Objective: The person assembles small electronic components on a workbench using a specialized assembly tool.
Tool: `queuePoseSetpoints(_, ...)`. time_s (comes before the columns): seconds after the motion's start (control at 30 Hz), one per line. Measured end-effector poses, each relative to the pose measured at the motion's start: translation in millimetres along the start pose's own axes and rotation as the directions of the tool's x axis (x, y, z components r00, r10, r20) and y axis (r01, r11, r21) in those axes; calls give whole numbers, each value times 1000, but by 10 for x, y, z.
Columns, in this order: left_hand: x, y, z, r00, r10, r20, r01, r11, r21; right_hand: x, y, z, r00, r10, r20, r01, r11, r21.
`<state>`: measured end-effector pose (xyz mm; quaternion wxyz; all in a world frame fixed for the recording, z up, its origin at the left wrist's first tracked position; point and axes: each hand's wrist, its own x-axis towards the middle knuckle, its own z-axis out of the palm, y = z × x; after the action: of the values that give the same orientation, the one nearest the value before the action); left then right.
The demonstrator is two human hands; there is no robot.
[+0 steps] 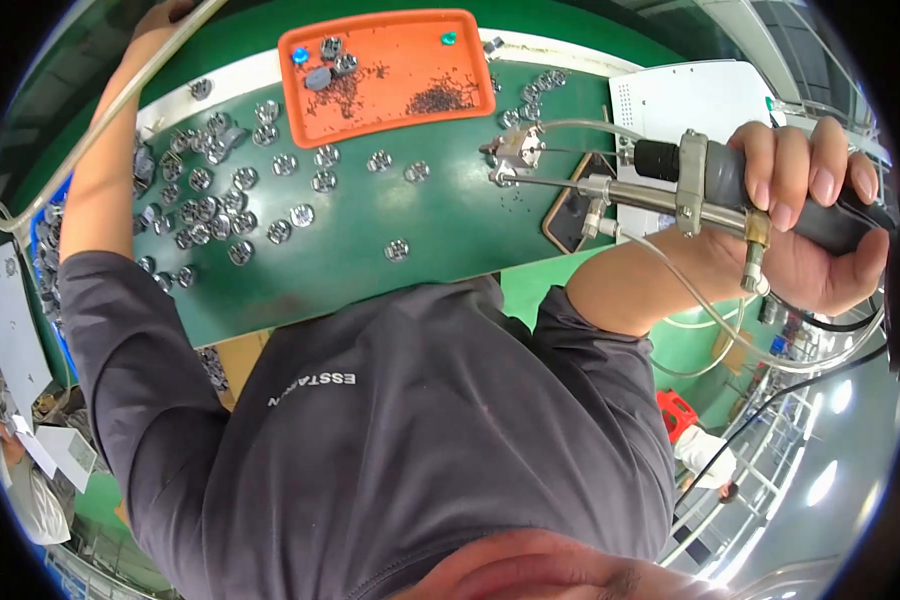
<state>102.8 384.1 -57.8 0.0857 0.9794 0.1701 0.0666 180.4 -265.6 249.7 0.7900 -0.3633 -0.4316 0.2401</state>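
Note:
My right hand point(815, 200) is wrapped round the dark body of a power screwdriver point(725, 180) at the right. A steel cylinder point(660, 197) with hose fittings is clamped alongside it. Its thin shaft reaches left to a small metal head block point(520, 150) above the green tabletop. My left arm stretches away to the upper left, where my left hand point(160, 18) is cut by the picture's edge; its fingers are mostly hidden. Many round silver metal parts point(240, 252) lie scattered over the left half of the table, and some stand near the far right.
An orange tray point(390, 125) at the far edge holds small black screws and some parts. A phone-like dark slab point(570, 215) lies by a white box point(690, 95). Pale hoses point(670, 265) loop below the screwdriver. A blue bin point(55, 290) stands left; another person point(705, 455) is behind.

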Motion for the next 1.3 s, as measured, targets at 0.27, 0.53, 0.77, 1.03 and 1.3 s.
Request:
queuePoseSetpoints(0.27, -697, 1065, -949, 993, -118, -6, 103, 892, -441, 6, 49, 77, 993, 31, -114, -20, 996, 91)
queuePoseSetpoints(0.53, -1790, 1930, -1374, 995, -101, -16, 85, 902, -423, -38, 74, -36, 997, 0, -79, 4, 999, 45)
queuePoseSetpoints(0.77, -2565, 2581, -1220, 991, 100, 83, -51, 884, -465, -45, 70, -123, 999, -26, -46, 30, 995, 94)
queuePoseSetpoints(1.03, -2690, 2656, -986, 979, 127, 161, -81, 960, -269, -2, 408, 155, 996, -29, -88, 50, 969, 243)
queuePoseSetpoints(1.3, -2769, 2685, -996, 976, 100, 193, -43, 960, -278, -17, 223, -26, 999, -24, -29, 25, 999, 29)
